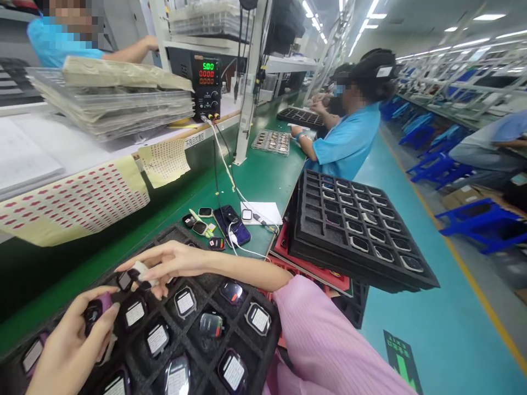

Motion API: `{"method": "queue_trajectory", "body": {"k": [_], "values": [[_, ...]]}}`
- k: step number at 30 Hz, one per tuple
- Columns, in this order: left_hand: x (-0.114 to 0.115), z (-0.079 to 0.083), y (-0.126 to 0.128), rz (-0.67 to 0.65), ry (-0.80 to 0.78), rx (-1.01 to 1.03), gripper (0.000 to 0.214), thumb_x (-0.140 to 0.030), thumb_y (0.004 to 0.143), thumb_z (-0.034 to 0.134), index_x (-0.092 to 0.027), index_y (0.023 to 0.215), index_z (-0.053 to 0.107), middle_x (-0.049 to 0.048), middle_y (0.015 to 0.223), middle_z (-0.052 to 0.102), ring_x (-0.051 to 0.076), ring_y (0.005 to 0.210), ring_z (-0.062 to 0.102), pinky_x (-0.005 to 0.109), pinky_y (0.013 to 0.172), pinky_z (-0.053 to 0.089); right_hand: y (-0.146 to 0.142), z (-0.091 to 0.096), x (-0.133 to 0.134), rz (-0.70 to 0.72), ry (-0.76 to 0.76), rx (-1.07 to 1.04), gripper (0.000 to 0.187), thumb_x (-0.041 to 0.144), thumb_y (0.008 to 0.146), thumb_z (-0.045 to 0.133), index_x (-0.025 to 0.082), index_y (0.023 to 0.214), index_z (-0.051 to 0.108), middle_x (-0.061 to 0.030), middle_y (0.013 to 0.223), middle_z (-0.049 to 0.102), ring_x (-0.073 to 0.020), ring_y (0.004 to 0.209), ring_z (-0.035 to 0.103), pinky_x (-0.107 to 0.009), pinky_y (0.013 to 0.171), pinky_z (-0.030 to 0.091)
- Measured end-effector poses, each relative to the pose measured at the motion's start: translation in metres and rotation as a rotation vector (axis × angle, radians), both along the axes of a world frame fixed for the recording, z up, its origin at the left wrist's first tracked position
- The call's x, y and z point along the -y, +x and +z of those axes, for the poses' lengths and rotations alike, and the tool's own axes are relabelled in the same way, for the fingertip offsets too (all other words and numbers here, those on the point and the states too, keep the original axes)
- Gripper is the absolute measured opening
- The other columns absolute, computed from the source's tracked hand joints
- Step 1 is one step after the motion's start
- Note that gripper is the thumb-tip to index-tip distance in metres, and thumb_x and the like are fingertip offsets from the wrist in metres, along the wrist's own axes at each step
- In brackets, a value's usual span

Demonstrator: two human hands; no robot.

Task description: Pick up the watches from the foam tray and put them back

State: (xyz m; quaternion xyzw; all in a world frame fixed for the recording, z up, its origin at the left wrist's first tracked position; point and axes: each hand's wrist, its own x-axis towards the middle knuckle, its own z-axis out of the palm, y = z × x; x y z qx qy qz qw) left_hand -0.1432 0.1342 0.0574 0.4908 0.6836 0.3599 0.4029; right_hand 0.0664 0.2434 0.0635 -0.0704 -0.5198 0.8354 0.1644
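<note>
My left hand [78,337] is closed around a purple smartwatch case [105,303] with a dark face or back, over the left part of a black foam tray [196,359]. A little higher and to the right, my right hand [171,264] pinches a white smartwatch case [143,270] with a dark patch on it. The two cases are close but apart. Below both hands, the tray's pockets hold several watch cases, such as a silver one [185,302] and a purple-edged one [233,371], many with white printed labels facing up.
Behind the tray lie a dark phone [233,225], a white cable [234,238], loose watches [200,227] and white paper [267,213]. To the right, stacked foam trays [317,222] hold more watches. A power supply [207,85] stands on the shelf. A co-worker in blue [349,140] sits farther along the bench.
</note>
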Motion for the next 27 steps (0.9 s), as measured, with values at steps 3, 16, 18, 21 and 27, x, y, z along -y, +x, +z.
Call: {"method": "queue_trajectory", "body": {"k": [3,16,18,21,27], "values": [[-0.003,0.006,0.007,0.005,0.084,-0.053,0.038,-0.048,0.064,0.068,-0.025,0.093,0.06,-0.0081,0.044,0.04,0.014,0.038,0.036,0.024,0.04,0.026,-0.001,0.001,-0.001,-0.025,-0.019,0.007,0.06,0.031,0.078,0.076,0.015,0.132,0.054,-0.0059,0.097,0.064,-0.0117,0.062,0.065,-0.023,0.057,0.053],[-0.013,0.019,0.012,-0.147,0.41,-0.115,0.016,-0.013,0.08,0.049,-0.02,0.094,0.052,0.0039,0.094,0.058,0.02,0.092,0.054,0.032,0.086,0.041,-0.012,0.007,-0.006,-0.172,0.033,0.056,0.043,0.026,0.081,0.071,0.016,0.122,0.062,-0.0085,0.092,0.069,-0.0118,0.052,0.063,-0.024,0.047,0.052],[-0.013,0.02,0.011,-0.154,0.413,-0.109,0.015,-0.013,0.081,0.049,-0.02,0.094,0.051,0.004,0.094,0.058,0.02,0.094,0.054,0.032,0.087,0.041,-0.013,0.009,-0.005,-0.183,0.038,0.063,0.043,0.027,0.08,0.072,0.017,0.121,0.062,-0.008,0.092,0.069,-0.0114,0.051,0.062,-0.025,0.046,0.052],[-0.013,0.021,0.01,-0.164,0.423,-0.113,0.013,-0.012,0.079,0.049,-0.021,0.09,0.05,0.0026,0.091,0.057,0.019,0.09,0.055,0.031,0.085,0.042,-0.013,0.009,-0.004,-0.178,0.049,0.086,0.042,0.025,0.08,0.072,0.016,0.119,0.063,-0.0081,0.092,0.069,-0.0121,0.051,0.062,-0.025,0.045,0.053],[-0.015,0.016,0.009,-0.089,0.319,0.127,0.031,-0.023,0.08,0.059,-0.02,0.109,0.049,0.0026,0.096,0.057,0.015,0.076,0.057,0.029,0.072,0.047,-0.014,0.011,-0.005,-0.161,0.006,0.058,0.044,0.027,0.084,0.067,0.017,0.125,0.056,-0.009,0.095,0.069,-0.0151,0.059,0.066,-0.026,0.051,0.053]]}}
